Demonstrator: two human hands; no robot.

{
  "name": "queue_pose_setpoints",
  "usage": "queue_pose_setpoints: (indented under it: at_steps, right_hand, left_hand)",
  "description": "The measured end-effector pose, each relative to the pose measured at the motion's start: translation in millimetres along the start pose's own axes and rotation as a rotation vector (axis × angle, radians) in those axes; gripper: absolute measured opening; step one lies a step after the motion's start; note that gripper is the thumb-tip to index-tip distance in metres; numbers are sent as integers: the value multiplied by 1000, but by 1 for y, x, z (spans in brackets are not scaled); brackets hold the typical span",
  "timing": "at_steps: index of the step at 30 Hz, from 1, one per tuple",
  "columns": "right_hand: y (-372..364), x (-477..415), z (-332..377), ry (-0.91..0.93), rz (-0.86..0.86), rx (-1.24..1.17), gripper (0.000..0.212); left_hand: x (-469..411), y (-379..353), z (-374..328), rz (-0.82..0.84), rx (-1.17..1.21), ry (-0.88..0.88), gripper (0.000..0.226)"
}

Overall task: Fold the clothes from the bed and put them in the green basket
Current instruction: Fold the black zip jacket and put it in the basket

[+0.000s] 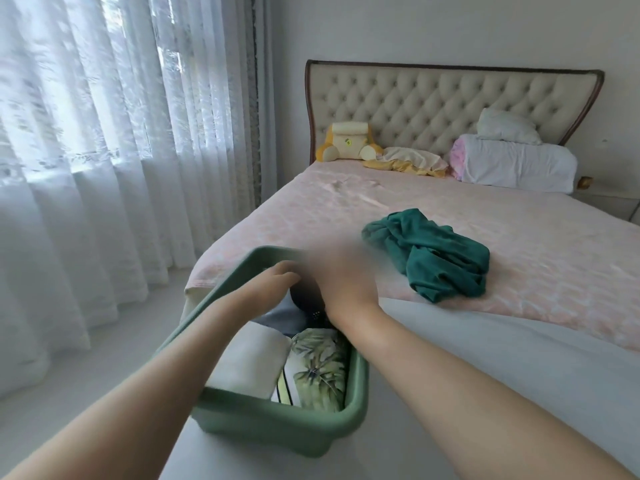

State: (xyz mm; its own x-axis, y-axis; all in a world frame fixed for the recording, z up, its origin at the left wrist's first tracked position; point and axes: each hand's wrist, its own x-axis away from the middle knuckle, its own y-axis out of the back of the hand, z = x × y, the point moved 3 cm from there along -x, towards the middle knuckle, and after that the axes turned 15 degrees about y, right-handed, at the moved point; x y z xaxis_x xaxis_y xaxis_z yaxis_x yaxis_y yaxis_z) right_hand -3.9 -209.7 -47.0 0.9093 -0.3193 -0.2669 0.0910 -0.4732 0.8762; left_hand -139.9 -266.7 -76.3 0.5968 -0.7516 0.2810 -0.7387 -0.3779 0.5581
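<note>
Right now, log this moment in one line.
left hand: in green basket, at dark garment | right hand: blurred, above basket | bed: teal garment, unfolded

Basket (277, 415) at near corner of the bed (519, 237) — folded clothes (318, 368) inside (crumpled garment (436, 258) to its right)

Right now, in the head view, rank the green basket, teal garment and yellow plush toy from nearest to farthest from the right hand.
1. Green basket, directly under the right hand.
2. Teal garment, crumpled on the bed, to its right.
3. Yellow plush toy, far off against the headboard.
</note>
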Motion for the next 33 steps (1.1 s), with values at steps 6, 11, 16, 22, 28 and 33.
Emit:
queue_pose_setpoints:
  at_steps: [6,11,16,22,28,33]
  right_hand:
    - [-30,-13,9,41,209,-113,95]
    - [-32,-12,-1,73,298,-369,79]
    - [-17,-29,-25,88,418,-279,69]
    - [-23,-31,-22,110,636,-265,72]
    - [-31,-25,-11,106,624,-276,45]
    - [-17,-40,-37,73,690,-413,44]
  left_hand:
    - [-19,-6,8,78,-257,109,53]
    - [-29,-8,19,136,-293,138,55]
    - [-33,-5,14,36,-454,91,51]
    - [-40,-3,11,29,-430,118,46]
    - [-39,-3,16,130,-434,116,67]
    - [-28,-8,18,115,-668,75,82]
